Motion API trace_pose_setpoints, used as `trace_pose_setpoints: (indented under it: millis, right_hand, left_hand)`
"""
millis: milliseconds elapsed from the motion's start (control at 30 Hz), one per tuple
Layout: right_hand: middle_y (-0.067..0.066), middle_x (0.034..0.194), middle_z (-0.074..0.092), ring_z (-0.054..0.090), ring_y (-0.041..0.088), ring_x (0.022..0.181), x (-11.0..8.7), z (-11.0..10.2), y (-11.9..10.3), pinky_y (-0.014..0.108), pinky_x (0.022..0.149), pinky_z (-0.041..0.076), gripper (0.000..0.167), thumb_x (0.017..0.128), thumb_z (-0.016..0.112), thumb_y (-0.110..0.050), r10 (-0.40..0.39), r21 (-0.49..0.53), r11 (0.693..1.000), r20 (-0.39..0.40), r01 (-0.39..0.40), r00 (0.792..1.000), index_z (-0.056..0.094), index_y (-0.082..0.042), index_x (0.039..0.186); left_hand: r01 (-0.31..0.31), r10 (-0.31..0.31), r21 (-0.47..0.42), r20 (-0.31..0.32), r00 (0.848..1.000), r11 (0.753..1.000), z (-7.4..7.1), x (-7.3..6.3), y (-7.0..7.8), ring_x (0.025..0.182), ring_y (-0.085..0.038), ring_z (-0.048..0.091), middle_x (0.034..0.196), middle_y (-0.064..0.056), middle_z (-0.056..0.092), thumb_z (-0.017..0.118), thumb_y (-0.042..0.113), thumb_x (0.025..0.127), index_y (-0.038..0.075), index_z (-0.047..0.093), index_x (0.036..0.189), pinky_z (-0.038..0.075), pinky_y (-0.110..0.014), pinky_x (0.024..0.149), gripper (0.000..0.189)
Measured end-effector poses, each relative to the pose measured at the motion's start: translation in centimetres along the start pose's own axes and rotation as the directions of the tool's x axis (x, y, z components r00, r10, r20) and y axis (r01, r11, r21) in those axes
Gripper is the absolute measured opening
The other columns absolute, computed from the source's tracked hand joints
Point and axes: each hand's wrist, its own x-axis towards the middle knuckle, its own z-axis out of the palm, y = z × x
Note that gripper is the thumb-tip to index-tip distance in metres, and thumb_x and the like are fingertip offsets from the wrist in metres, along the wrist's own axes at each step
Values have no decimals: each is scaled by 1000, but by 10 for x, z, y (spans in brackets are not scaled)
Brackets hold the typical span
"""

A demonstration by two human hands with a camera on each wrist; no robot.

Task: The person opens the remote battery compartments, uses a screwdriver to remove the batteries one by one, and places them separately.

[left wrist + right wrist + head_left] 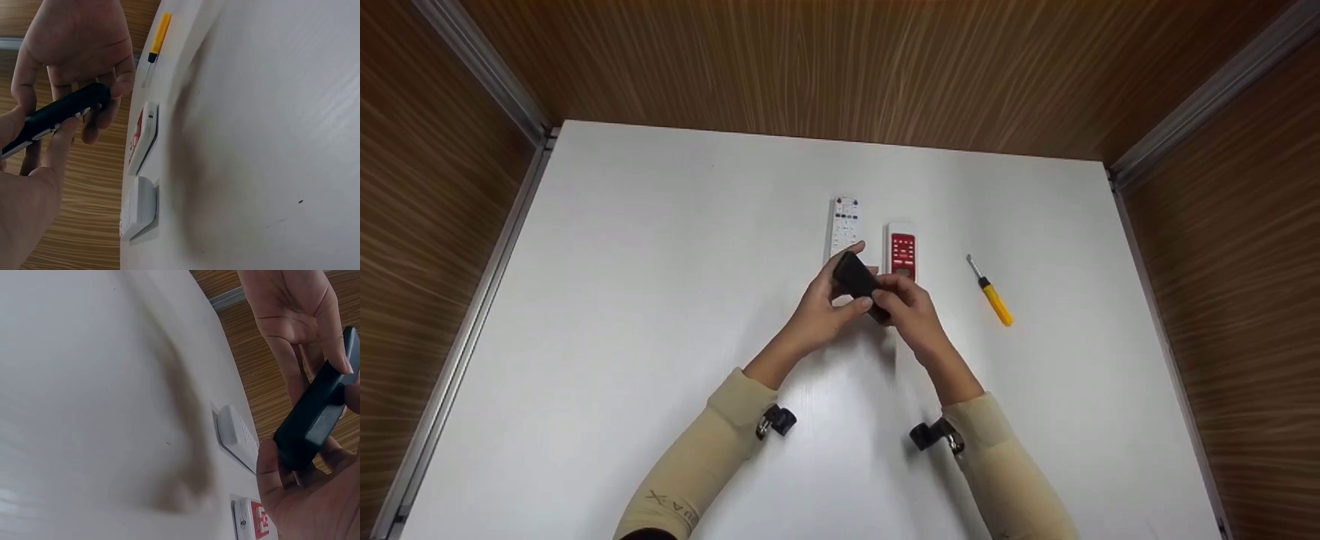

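A black remote control (856, 277) is held above the table between both hands, its plain back facing up. Pale buttons show along its underside in the left wrist view. My left hand (819, 311) grips it with the thumb on one edge and fingers round the far side. At the nearer end, my right hand (913, 313) holds it, thumb on the back; in the right wrist view its fingers curl under that end of the black remote control (315, 416). Just beyond the hands lie a white remote control (845, 225) and a red-and-white remote control (902, 247), partly hidden.
To the right lies a screwdriver (996, 300) with a yellow handle, its tip pointing away. The white table (660, 247) is bounded by wood-grain panels (810, 67) at the back and sides. A small camera mount sits on each sleeve (697, 457).
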Motion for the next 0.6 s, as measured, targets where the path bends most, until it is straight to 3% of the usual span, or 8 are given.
trace_pose_setpoints:
  millis: [267, 600]
  right_hand:
    - [20, 127, 61, 61, 28, 110, -1, 0, 1, 40, 82, 56, 36, 90, 52, -11, 38, 26, 999, 42, -39, 998, 59, -1, 124]
    - [19, 130, 61, 59, 29, 114, -1, -1, 3, 52, 91, 53, 42, 90, 48, -9, 79, -56, 996, 77, -75, 994, 58, 0, 130]
  left_hand:
    - [40, -41, 61, 4, 999, 997, 4, -5, -2, 118, -26, 60, 134, -10, 60, 72, 13, 92, 18, 42, 148, 58, -41, 86, 64]
    - [62, -68, 160, 29, 997, 985, 7, -10, -3, 124, -26, 57, 132, -10, 59, 71, 10, 91, 15, 42, 142, 54, -48, 92, 59]
